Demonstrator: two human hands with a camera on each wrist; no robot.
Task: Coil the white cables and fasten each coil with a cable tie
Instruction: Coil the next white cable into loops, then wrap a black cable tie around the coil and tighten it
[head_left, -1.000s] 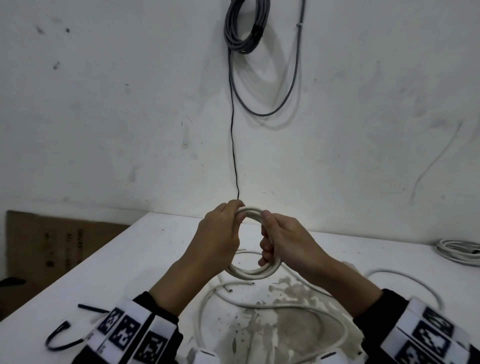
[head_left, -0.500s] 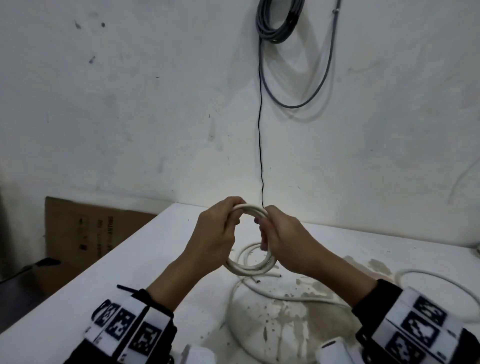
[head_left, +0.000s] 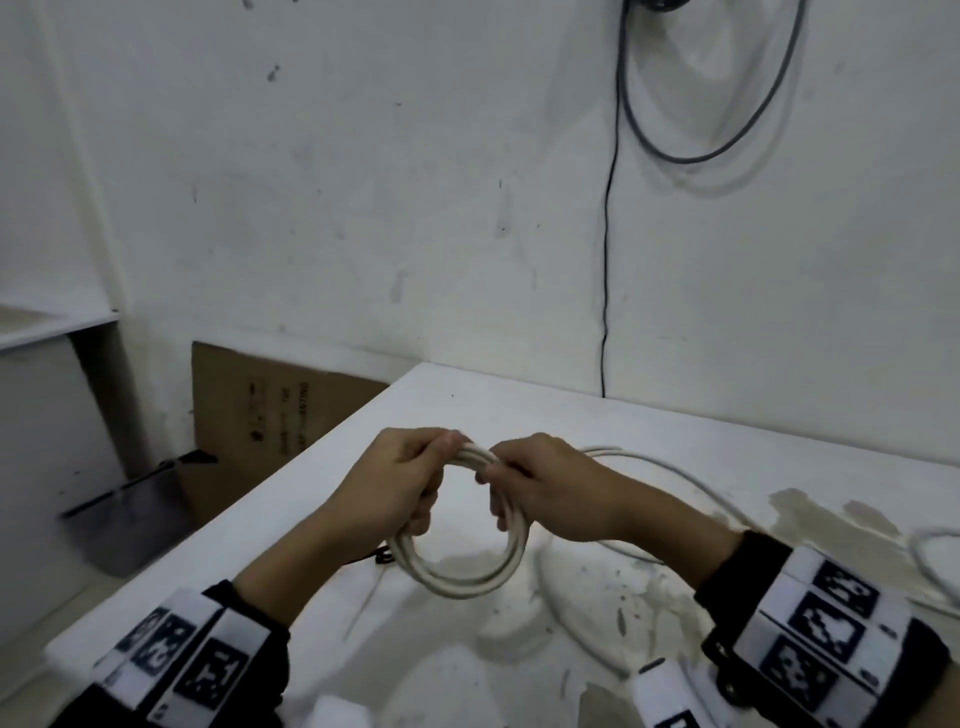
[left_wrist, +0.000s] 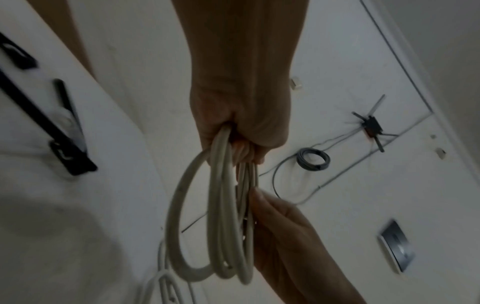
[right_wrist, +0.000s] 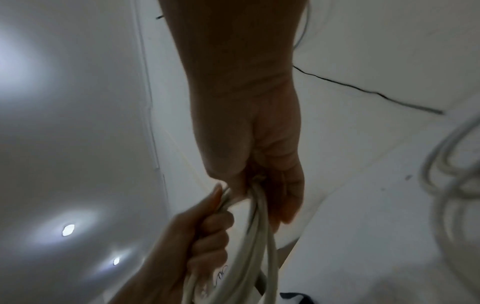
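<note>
A white cable coil (head_left: 457, 577) of several loops hangs upright above the white table (head_left: 519, 410). My left hand (head_left: 400, 483) grips its left side and top, fingers curled round the strands. My right hand (head_left: 540, 488) grips the right side close by. The left wrist view shows the coil (left_wrist: 223, 226) hanging from the left hand (left_wrist: 241, 131), with the right hand (left_wrist: 283, 230) beside it. The right wrist view has the coil (right_wrist: 249, 242) between the right hand (right_wrist: 262, 170) and the left hand (right_wrist: 200, 232). Loose white cable (head_left: 670, 470) trails to the right over the table. Black cable ties (left_wrist: 59, 144) lie on the table.
The table has grey stains (head_left: 831, 519) at the right. Another white cable (head_left: 935, 561) lies at the right edge. A grey cable loop (head_left: 711, 130) and a thin black wire (head_left: 605, 260) hang on the wall. Cardboard (head_left: 270, 415) leans beside the table's left end.
The head view has swung left and down. Both hands have kept hold of the coil and lowered it nearer the table. The loose tail now trails off to the right.
</note>
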